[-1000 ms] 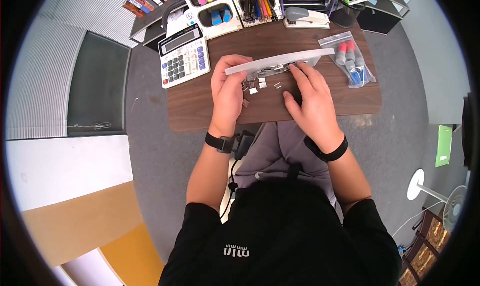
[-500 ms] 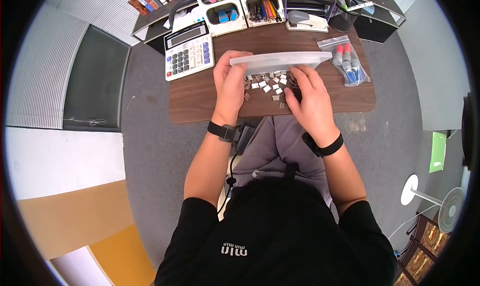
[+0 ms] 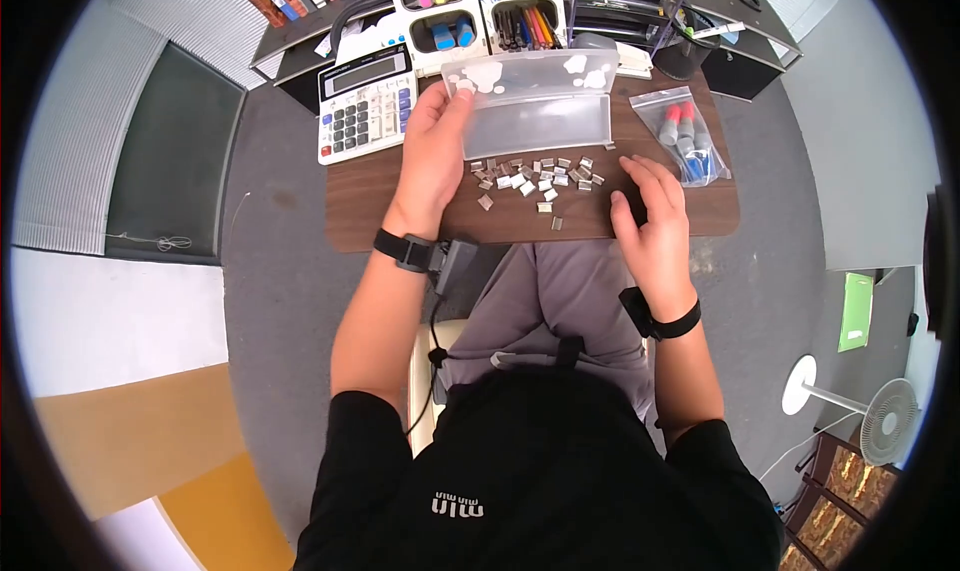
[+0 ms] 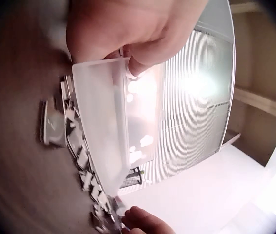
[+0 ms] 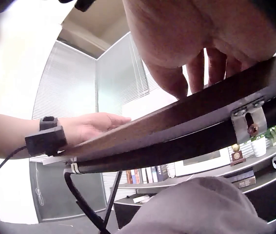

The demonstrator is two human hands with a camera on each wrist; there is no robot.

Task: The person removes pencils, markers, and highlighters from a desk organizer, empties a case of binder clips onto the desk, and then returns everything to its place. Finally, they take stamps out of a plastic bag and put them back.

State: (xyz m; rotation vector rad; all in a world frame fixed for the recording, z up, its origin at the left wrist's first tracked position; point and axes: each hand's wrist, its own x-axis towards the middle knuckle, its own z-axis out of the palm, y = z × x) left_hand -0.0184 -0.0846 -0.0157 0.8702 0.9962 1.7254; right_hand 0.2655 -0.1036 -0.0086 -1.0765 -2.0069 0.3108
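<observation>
At the left end of a translucent plastic box [image 3: 538, 126], my left hand [image 3: 432, 156] holds it with thumb and fingers. Its hinged lid [image 3: 535, 71], marked with white patches, is raised at the back, and the box [image 4: 99, 112] looks empty inside. Small silvery metal clips [image 3: 527, 187] lie scattered on the table in front of it. To the right of these clips, my right hand [image 3: 655, 216] is over the table near the front edge, fingers loosely bent and nothing in them. The right wrist view shows its fingertips [image 5: 179, 90] close to the tabletop.
A calculator [image 3: 365, 106] lies left of the box. On the right is a zip bag [image 3: 715, 161] with red-capped grey tubes. Behind stand a white organizer [image 3: 455, 61] with pens, a stapler [image 3: 635, 59] and a mesh pen cup [image 3: 680, 61]. The table's front edge [image 3: 480, 243] is near my lap.
The box has gone from tipped over the clips to lying farther back with its inside showing. More clips lie on the table. My right hand has drawn away from the box rightward.
</observation>
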